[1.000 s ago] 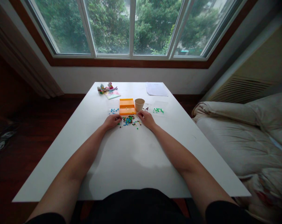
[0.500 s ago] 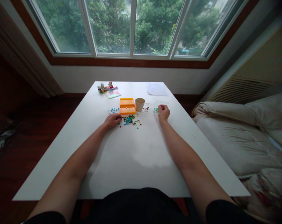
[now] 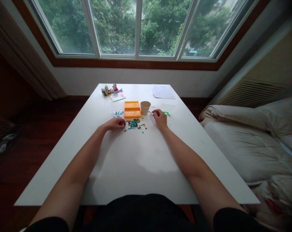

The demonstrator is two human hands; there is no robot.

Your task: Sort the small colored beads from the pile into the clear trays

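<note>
White worktop (image 3: 141,154): small multicoloured plastic pieces (image 3: 133,123) are lying piled between the hands, nearside of an open orange plastic box (image 3: 132,109). Left hand (image 3: 117,123) is resting, fingers curled, at the pile's left edge; right hand (image 3: 160,118) is hovering, fingertips together, right of a tan paper cup (image 3: 145,108). Cannot tell whether either is gripping anything. Judgement: colour-sorting is proceeding; next move is calling for a fine pinch.

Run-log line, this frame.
left hand: left of pile | right hand: right of cup | orange box: behind pile | grips: unclear
</note>
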